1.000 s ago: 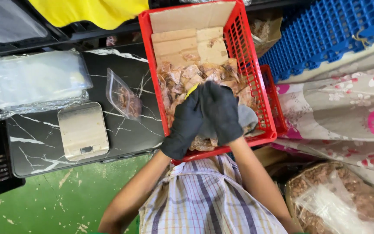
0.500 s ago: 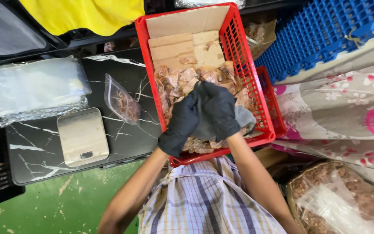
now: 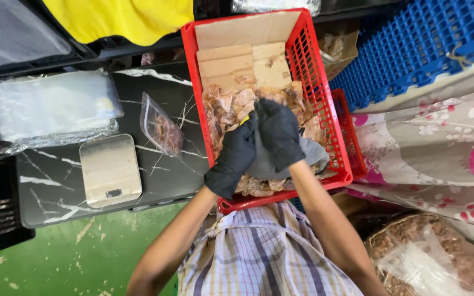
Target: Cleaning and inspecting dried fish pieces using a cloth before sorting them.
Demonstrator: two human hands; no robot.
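Both my hands wear black gloves and meet over a red plastic crate [image 3: 308, 71]. The crate is lined with cardboard and holds a heap of brownish dried pieces [image 3: 231, 104]. My left hand [image 3: 234, 159] and my right hand [image 3: 278, 134] press together, closed on a greyish plastic bag [image 3: 311, 156] that hangs under the right palm above the heap. What is inside the bag is hidden by my gloves.
To the left, a black marbled tabletop [image 3: 56, 192] carries a silver kitchen scale [image 3: 111, 170], a small clear bag with brown pieces [image 3: 163, 129] and a stack of clear bags [image 3: 50, 107]. A blue crate [image 3: 412, 44], floral cloth [image 3: 440, 142] and a large bag of brown pieces [image 3: 440, 257] are at right.
My hands have stayed together on the bag over the crate, shifting slightly up toward the heap. The things on the tabletop have not moved.
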